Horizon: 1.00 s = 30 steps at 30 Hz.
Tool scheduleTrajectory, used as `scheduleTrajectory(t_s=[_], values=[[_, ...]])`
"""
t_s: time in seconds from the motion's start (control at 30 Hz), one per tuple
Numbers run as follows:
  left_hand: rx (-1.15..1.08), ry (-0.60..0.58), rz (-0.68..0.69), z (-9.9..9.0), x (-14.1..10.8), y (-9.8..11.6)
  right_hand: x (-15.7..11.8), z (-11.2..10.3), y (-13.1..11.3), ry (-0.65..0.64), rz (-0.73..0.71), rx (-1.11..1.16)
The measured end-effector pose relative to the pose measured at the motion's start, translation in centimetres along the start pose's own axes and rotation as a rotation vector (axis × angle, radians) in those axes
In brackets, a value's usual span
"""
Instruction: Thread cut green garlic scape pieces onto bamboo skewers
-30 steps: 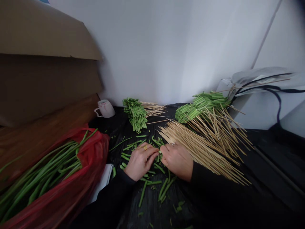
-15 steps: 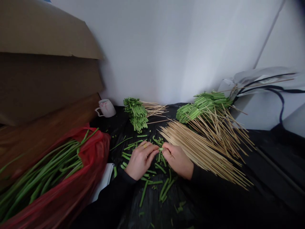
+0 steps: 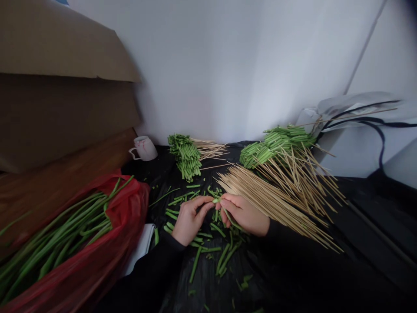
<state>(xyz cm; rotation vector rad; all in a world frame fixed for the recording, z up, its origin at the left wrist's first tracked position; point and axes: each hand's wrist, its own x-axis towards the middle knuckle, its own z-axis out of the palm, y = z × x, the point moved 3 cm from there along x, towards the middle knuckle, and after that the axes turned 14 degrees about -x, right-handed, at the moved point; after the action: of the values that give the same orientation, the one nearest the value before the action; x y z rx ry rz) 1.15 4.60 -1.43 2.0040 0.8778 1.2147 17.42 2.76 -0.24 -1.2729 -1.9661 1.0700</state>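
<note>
My left hand point(image 3: 191, 221) pinches the tip of a green long bean point(image 3: 216, 200) between thumb and fingertips. My right hand point(image 3: 246, 214) grips the same bean close beside it, thumb on top. A green length shows below the right fingers, running toward the palm; whether it is the same piece I cannot tell. Under and around both hands lie cut bean pieces point(image 3: 196, 264) on black plastic sheeting point(image 3: 176, 278). Just right of my right hand is a pile of bare bamboo skewers point(image 3: 276, 204).
At the back stand two heaps of skewered beans, one left point(image 3: 185, 156) and one right point(image 3: 280, 143). A red plastic bag point(image 3: 130, 208) with whole long beans point(image 3: 65, 230) lies at left. Behind it are a white mug point(image 3: 145, 148) and a cardboard box point(image 3: 65, 113).
My fingertips have shifted slightly left and up with the bean. The right hand has turned, so its lower fingers and a green length beneath them now show.
</note>
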Motion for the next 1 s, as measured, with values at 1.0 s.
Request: scheduleTrajectory(t_s=[1.0], values=[[-0.446,0.246,-0.334,-1.3,0.7,-2.5,-11.2,-0.5,-3.0,-0.526,0.035,-0.057]])
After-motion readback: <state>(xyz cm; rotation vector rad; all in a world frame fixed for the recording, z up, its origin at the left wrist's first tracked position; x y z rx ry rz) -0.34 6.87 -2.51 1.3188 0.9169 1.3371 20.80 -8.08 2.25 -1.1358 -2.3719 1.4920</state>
